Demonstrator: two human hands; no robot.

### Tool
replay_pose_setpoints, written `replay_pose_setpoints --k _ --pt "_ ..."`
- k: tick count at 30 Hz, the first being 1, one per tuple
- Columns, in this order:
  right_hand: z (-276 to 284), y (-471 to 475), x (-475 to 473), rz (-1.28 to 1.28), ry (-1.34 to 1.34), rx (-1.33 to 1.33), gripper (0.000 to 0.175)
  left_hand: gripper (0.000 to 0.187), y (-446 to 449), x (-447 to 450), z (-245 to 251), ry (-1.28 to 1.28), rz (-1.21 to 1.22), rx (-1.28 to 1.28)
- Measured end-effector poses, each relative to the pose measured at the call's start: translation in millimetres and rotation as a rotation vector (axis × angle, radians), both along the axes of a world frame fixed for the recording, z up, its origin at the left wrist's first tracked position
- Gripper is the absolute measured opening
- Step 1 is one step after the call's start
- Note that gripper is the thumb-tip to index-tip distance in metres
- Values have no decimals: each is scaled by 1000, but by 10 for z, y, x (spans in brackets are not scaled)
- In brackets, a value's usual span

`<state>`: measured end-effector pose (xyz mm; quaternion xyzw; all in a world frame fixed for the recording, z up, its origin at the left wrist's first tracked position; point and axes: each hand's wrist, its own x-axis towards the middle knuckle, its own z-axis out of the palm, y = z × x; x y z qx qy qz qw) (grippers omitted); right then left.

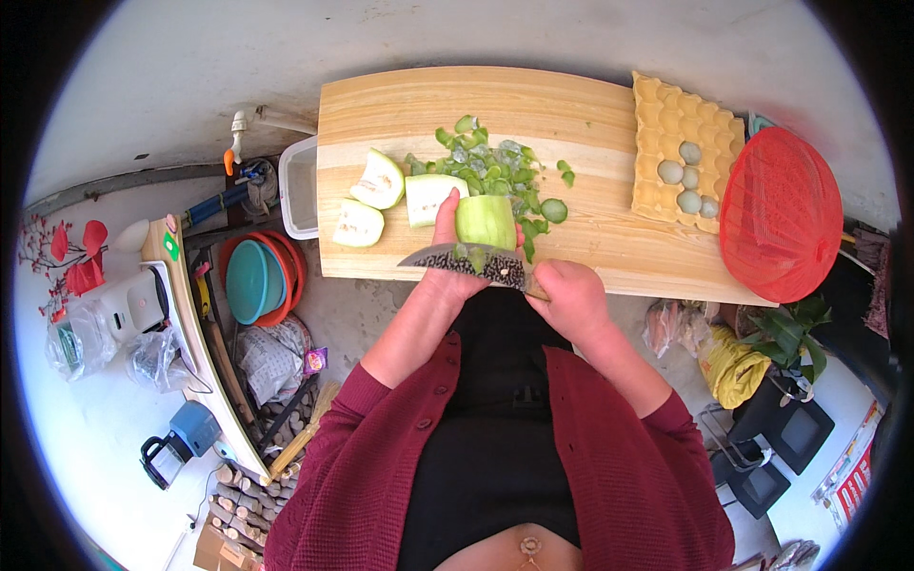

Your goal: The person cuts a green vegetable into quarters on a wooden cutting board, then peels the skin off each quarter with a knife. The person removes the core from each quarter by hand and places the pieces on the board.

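Observation:
My left hand (455,280) grips a chunk of pale green gourd (485,220) above the front edge of the wooden table (607,250), thumb on its left side and fingertips showing at its right. My right hand (575,296) is closed around the handle of a curved kitchen knife (493,267). Its blade, dark and dimpled with a bright edge, points left just in front of the chunk. Bits of green peel stick to the blade. Beside the chunk lie cut gourd pieces (377,179) with white, seedy flesh. A heap of green peelings (493,168) lies behind it.
At the table's right end are an egg tray (653,143) holding several eggs and a red mesh food cover (782,214). A white plastic bin (300,189) stands against the left end. Basins (250,282) and a side table (207,342) are to the left.

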<state>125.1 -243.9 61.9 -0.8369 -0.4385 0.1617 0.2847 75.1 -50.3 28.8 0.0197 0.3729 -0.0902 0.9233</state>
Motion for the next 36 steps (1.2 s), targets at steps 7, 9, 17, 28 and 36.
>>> replay_pose_setpoints --k 7,9,17,28,36 --pt "-371 -123 131 -120 -80 -76 27 72 -47 -74 37 133 -53 141" --pt "-440 -215 324 -241 9 -269 24 72 -62 -153 14 42 -85 13" --pt "-450 -243 195 -556 273 -72 29 79 -401 -100 -270 15 -367 1082" --pt "-502 -472 131 -727 328 11 30 100 -582 237 -319 -289 -697 2300" --pt "-509 -422 32 -720 371 113 26 103 482 -127 -199 -9 -1070 2548"
